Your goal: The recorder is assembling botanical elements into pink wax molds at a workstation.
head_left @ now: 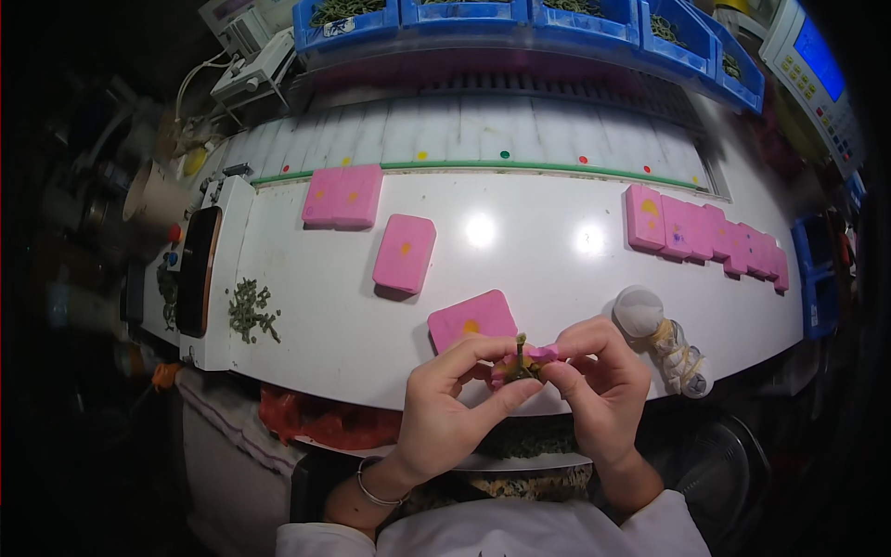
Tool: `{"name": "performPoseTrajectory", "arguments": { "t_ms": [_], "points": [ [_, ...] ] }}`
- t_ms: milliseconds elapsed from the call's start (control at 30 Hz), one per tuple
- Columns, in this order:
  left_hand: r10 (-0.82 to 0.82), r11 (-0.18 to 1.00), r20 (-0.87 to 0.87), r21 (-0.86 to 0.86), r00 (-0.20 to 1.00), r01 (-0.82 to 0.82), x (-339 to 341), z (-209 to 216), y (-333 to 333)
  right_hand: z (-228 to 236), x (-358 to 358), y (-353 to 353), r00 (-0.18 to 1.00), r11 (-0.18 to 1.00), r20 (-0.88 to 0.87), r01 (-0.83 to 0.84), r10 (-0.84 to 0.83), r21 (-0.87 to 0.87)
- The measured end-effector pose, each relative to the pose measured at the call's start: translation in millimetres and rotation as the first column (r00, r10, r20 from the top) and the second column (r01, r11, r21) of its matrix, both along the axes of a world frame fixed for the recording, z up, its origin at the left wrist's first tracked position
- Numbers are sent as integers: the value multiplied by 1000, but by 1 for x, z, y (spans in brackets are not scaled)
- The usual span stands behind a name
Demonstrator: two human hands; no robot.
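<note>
Over the front edge of the table, my left hand and my right hand come together, fingers closed on a small pink rubber mould piece. A thin green stem of wax stands up from it between my fingertips. My right finger and thumb pinch its right end; my left fingers hold the other side. Its lower part is partly hidden by my thumbs. Just behind my left hand lies a flat pink mould block with a yellow mark, its near corner covered by my fingers.
More pink mould blocks lie at the back left, left of centre and in a row at right. A white cloth-wrapped bundle sits near my right hand. Green pieces lie at left by a phone. Blue bins hang behind.
</note>
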State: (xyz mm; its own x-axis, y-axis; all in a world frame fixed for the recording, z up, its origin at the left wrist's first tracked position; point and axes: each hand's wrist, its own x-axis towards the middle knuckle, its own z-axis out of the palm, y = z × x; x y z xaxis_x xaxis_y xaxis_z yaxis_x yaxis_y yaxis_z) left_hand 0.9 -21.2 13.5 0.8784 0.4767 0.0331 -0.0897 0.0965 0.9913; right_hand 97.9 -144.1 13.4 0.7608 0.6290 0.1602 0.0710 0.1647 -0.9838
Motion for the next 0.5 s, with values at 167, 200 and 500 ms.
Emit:
{"name": "performPoseTrajectory", "arguments": {
  "t_ms": [167, 200, 500],
  "points": [
    [12, 1000, -27, -14, 1000, -13, -1, 0, -1, 0, -5, 3, 998, 1000, -60, -2, 2, -7],
    [14, 1000, -18, -24, 1000, -14, 0, 0, -1, 1, -5, 3, 998, 1000, -59, 1, 0, 5],
    [49, 997, 50, 62, 998, -52, -3, 0, -6, 3, -8, 0, 998, 998, -66, -9, 13, 58]
  ]
}}
